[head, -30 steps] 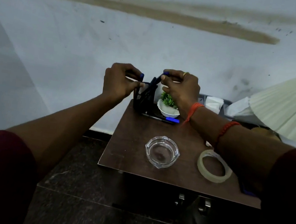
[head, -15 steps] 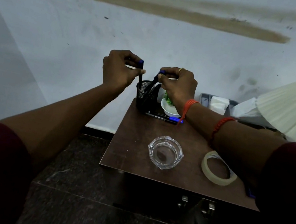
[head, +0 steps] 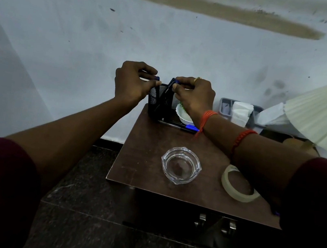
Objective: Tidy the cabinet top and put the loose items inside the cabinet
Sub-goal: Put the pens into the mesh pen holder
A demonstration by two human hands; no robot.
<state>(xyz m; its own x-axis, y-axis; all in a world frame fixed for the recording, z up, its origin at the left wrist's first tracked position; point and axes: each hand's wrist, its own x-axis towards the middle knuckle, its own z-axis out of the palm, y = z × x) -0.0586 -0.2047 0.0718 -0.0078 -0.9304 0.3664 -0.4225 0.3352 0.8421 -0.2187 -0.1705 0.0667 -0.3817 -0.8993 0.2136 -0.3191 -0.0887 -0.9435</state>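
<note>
Now, pens: I have a left pen (head: 157, 78) and a right pen (head: 171, 85), both blue-capped, going into the black mesh holder (head: 159, 104) at the back left of the cabinet top (head: 142, 159).
Doing it well: as I judge it, I should lower each pen straight and stand the leaning right pen upright. I should let go only once the tips are seated, so the light holder does not tip.
Left hand (head: 131, 84): my fingers are curled, and thumb and forefinger pinch the left pen's cap just above the rim.
Right hand (head: 194, 96): I pinch the top of the right pen the same way.
Loose pens (head: 179, 125): two lie flat just in front of the holder, probably next.
Ashtray (head: 181, 165) and tape roll (head: 238, 186): both sit nearer me, well apart from the holder and not yet put away.
Door handles (head: 202, 219): these are below the front edge, and the doors look closed.
</note>
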